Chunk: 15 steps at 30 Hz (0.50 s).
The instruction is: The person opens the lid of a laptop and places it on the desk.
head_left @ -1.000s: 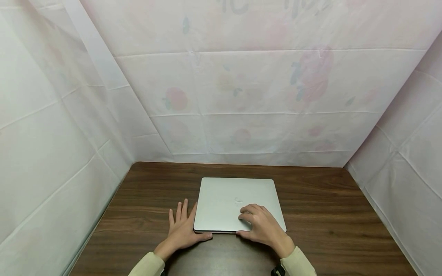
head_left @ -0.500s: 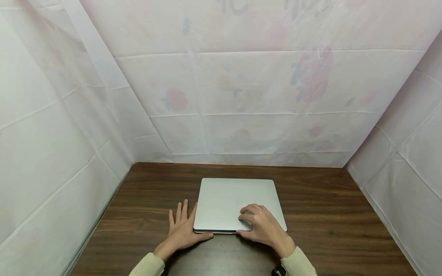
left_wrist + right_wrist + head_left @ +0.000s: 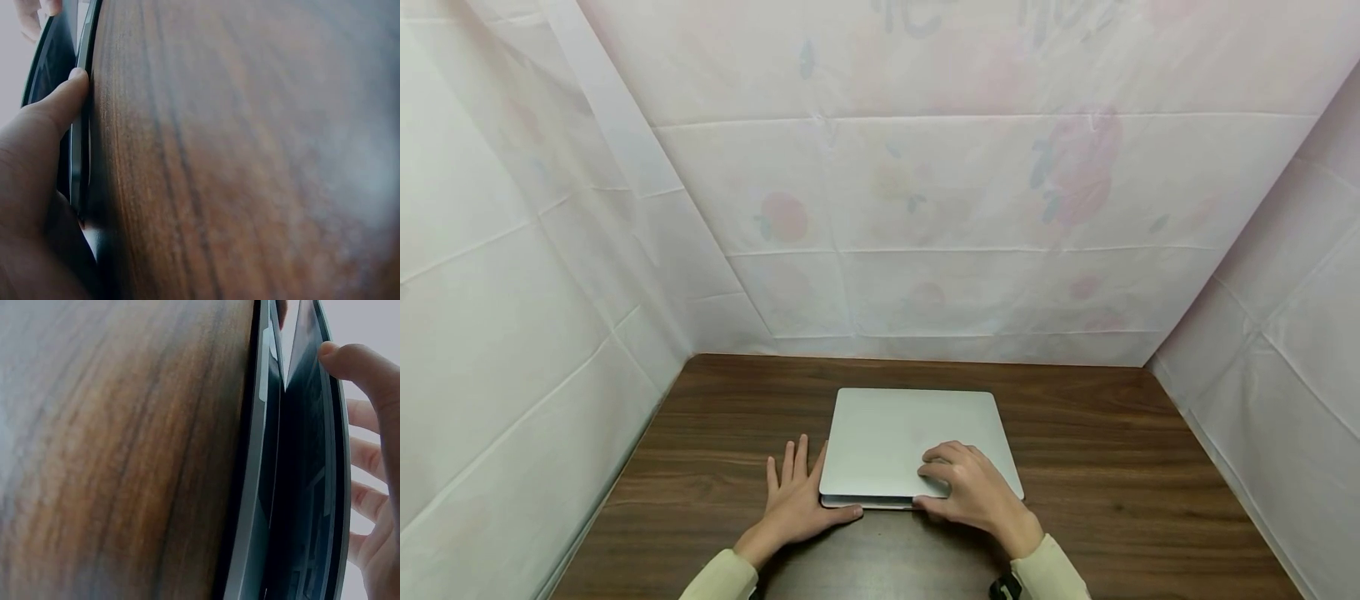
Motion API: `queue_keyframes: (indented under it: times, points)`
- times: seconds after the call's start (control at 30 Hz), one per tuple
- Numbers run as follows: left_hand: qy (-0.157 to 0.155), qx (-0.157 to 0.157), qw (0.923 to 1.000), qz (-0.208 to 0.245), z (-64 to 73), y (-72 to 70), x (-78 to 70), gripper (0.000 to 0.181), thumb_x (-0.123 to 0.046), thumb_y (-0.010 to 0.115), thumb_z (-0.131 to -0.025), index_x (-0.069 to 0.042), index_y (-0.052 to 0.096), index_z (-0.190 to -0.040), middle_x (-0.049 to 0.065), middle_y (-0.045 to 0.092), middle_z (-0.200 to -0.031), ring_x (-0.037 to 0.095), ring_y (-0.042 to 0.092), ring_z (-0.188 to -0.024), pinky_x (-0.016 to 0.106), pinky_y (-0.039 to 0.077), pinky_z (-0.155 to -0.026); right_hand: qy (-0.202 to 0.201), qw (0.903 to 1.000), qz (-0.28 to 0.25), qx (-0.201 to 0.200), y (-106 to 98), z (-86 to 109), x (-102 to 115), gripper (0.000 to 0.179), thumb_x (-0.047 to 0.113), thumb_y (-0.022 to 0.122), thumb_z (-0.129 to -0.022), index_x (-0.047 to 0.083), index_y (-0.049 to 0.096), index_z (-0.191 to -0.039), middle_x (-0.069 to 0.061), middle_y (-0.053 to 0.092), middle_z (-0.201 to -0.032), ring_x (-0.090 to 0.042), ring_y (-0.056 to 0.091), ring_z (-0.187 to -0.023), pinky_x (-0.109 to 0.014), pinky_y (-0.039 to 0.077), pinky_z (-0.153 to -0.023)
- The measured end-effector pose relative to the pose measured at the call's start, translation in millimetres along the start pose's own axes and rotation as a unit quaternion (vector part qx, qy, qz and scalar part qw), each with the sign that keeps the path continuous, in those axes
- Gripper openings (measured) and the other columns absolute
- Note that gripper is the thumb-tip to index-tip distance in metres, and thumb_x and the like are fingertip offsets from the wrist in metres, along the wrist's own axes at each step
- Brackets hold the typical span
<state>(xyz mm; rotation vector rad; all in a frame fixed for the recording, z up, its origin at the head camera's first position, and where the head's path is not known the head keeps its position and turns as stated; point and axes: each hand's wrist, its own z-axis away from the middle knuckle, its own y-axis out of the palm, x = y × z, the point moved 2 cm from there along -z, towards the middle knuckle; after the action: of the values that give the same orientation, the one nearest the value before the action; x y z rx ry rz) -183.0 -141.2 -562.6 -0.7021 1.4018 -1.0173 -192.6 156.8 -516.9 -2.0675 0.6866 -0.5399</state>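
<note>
A silver laptop lies on the wooden table, its lid slightly raised along the near edge. My right hand pinches the lid's front edge, fingers on top and thumb beneath. The right wrist view shows that thumb at the screen-side edge, with a narrow gap between the dark screen and the base. Spread beside the laptop's left corner, my left hand has straight fingers on the table. Its thumb presses the base's front edge in the left wrist view.
The dark wooden table extends on both sides of the laptop. Pale fabric with faded fruit prints hangs behind the table's far edge, and white sheets enclose the left and right sides.
The lid's near edge has risen a little, widening the dark gap above the base. My right hand shifts slightly with it; my left hand stays in place.
</note>
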Motion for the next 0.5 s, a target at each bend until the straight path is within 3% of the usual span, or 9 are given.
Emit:
queue_keyframes:
  times: [0.27,0.5]
  points:
    - [-0.001,0.001,1.0,-0.006,0.8,-0.6,-0.8,0.13,-0.086,0.069,-0.069,-0.012,0.023,-0.165,0.026,0.003,-0.171,0.049,-0.002,-0.158,0.071,-0.009,-0.119,-0.011,0.9999,0.001,-0.008,-2.4,-1.9,-0.8,0.033,0.046,0.09,-0.075,0.021,0.081,-0.095,0.006,0.073,-0.104,-0.013,0.068,-0.101,-0.038,0.058,-0.084]
    - [0.016,-0.019,0.9996,0.012,1.4,-0.9,-0.9,0.127,-0.083,0.072,-0.07,-0.011,0.028,-0.164,0.029,0.007,-0.17,0.052,0.001,-0.156,0.073,-0.009,-0.118,-0.015,0.9999,-0.004,-0.002,-4.0,-2.9,-2.3,0.032,0.047,0.087,-0.079,0.021,0.082,-0.097,0.006,0.074,-0.105,-0.013,0.068,-0.101,-0.038,0.059,-0.083]
